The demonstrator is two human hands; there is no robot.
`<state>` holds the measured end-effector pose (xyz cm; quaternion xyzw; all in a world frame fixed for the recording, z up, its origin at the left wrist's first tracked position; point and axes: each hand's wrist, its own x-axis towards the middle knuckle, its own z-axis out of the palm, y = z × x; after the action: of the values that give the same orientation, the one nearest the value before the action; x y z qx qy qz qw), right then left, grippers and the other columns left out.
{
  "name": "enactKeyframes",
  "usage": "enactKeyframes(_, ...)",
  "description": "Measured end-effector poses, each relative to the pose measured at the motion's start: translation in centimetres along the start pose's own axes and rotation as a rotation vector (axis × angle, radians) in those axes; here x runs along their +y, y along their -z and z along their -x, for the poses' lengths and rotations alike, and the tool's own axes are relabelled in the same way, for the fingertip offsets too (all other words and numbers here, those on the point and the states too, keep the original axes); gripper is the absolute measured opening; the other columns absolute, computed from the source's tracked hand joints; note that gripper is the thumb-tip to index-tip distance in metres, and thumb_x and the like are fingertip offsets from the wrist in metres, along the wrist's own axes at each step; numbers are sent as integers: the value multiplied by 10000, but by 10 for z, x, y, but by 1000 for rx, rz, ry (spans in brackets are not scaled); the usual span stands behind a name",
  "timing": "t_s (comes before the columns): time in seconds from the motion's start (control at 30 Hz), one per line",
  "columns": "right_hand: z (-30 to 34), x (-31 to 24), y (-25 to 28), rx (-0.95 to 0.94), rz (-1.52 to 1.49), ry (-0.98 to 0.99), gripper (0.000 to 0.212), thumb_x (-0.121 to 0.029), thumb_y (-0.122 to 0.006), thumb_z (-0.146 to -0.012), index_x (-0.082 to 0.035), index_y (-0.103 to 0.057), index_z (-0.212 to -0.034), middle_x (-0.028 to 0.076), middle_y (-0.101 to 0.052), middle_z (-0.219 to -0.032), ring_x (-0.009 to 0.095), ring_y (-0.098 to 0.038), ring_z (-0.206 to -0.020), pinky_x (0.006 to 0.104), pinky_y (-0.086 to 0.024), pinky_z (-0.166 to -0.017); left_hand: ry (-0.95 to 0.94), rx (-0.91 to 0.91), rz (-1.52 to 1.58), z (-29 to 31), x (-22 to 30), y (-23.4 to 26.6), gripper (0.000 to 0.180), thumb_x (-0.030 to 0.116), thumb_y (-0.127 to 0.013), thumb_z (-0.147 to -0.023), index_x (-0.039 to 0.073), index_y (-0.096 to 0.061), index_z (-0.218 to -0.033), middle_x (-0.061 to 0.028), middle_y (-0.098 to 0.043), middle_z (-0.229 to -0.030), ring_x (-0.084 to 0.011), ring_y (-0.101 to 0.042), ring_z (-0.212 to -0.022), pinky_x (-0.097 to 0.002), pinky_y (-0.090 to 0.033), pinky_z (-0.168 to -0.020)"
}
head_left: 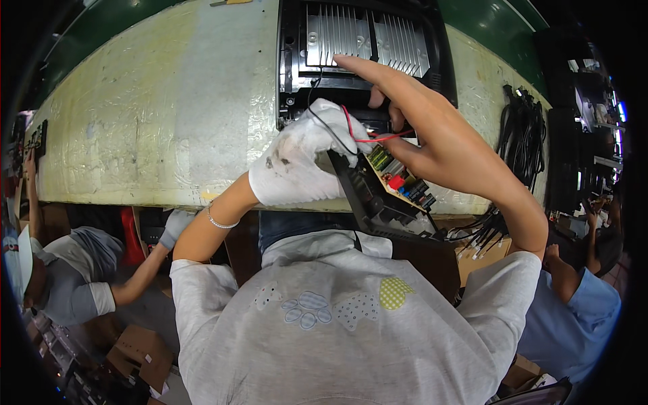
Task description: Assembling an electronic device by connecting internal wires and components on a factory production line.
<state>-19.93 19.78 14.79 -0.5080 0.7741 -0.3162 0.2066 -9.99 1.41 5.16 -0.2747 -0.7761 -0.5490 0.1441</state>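
My left hand (297, 158), in a soiled white glove, is closed, with bent fingertips around thin red and black wires (349, 123). The black wire runs over the glove toward the heat sink. My bare right hand (439, 131) is opposite, index finger stretched toward the metal fins, thumb apart beside the red wire. Below both hands, a black plastic panel (361, 202) leans tilted at the table's edge, bearing a circuit board (398, 182) with red, blue and black parts. Beyond lies a black casing (439, 64) with a silver finned heat sink (337, 37). The gloved fingertips are partly hidden.
The worktable (148, 101) has a pale, plastic-covered top. A bundle of black cables (520, 131) hangs over its right side. Cardboard boxes (142, 354) stand at the lower left. Another person in grey (74, 270) sits left, and one in blue (574, 310) right.
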Motion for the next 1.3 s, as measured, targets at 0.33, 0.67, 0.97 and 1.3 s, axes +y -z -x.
enactKeyframes(0.33,4,3,2,32,205,235,251,21,-729,-696,-9,-642,-929,86,-578,-789,289,-550,-771,377,-443,-657,166,170,287,14,-12,-20,316,157,-846,-624,62,-635,-840,-83,-645,-1011,-251,-611,-966,-353,-497,-843)
enactKeyframes(0.67,5,5,5,-121,156,375,250,27,-700,-601,4,-671,-848,71,-569,-820,255,-549,-795,356,-470,-653,230,203,174,10,-6,-21,375,198,-883,-619,85,-598,-835,-37,-654,-950,-189,-629,-892,-306,-502,-798)
enactKeyframes(0.97,-5,-15,1,-64,314,251,258,-4,-680,-619,2,-650,-876,84,-619,-950,273,-563,-904,357,-499,-680,251,265,403,22,-13,-31,354,179,-870,-648,77,-615,-871,-54,-645,-968,-185,-626,-888,-307,-504,-804)
enactKeyframes(1.3,-3,-11,8,-80,353,464,321,-66,-693,-598,7,-634,-905,114,-608,-941,274,-557,-881,341,-497,-686,179,228,224,18,-8,-21,375,210,-854,-668,77,-636,-943,-58,-626,-1010,-220,-601,-969,-341,-487,-863)
